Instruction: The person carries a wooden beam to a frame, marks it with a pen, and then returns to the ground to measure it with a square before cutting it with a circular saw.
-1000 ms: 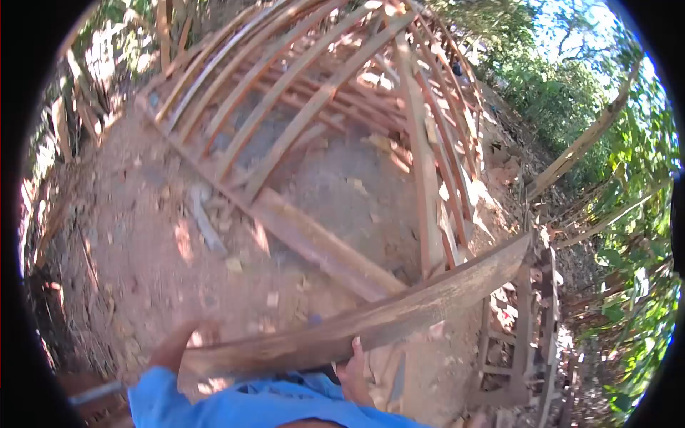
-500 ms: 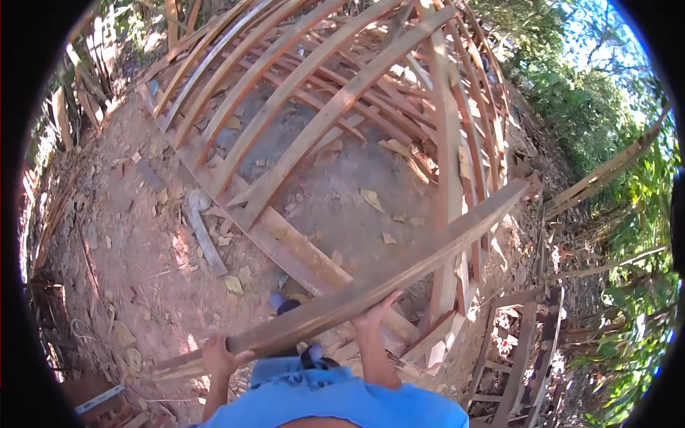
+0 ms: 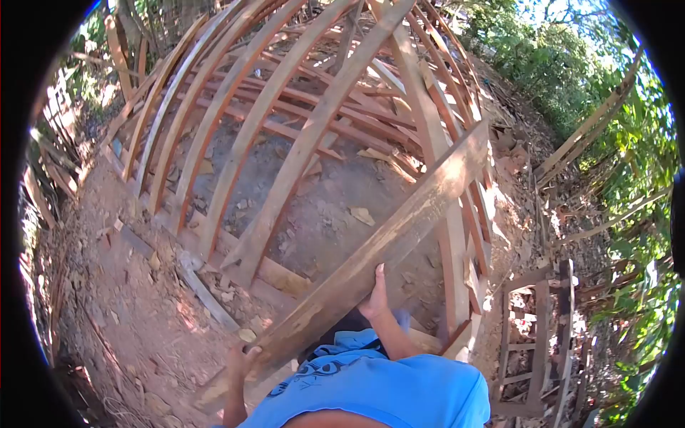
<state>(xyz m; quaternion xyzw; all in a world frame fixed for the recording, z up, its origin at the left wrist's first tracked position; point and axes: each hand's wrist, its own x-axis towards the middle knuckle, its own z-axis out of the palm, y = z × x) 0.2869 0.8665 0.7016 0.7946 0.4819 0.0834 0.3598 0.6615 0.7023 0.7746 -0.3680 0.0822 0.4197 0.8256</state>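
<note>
A long wooden plank [image 3: 357, 274] lies slantwise across my body, from low on the left up to the upper right, its broad face showing. My left hand [image 3: 242, 360] grips its lower part. Farther up, my right hand [image 3: 376, 296] holds the near edge with the thumb side up against the face. Beyond the plank stands an A-shaped frame of wooden beams [image 3: 307, 150], and the plank's upper end overlaps its right side in view; whether they touch, I cannot tell.
A short board [image 3: 207, 296] and a small wood offcut [image 3: 134, 239] lie on the dirt at left. A ladder-like wooden frame [image 3: 539, 342] is at right. Bare branches [image 3: 596, 128] and green foliage [image 3: 556, 78] border the right side.
The plank has turned steeper, and its broad face now shows more. Both hands have moved with it. The view has shifted, so the beam frame appears farther left.
</note>
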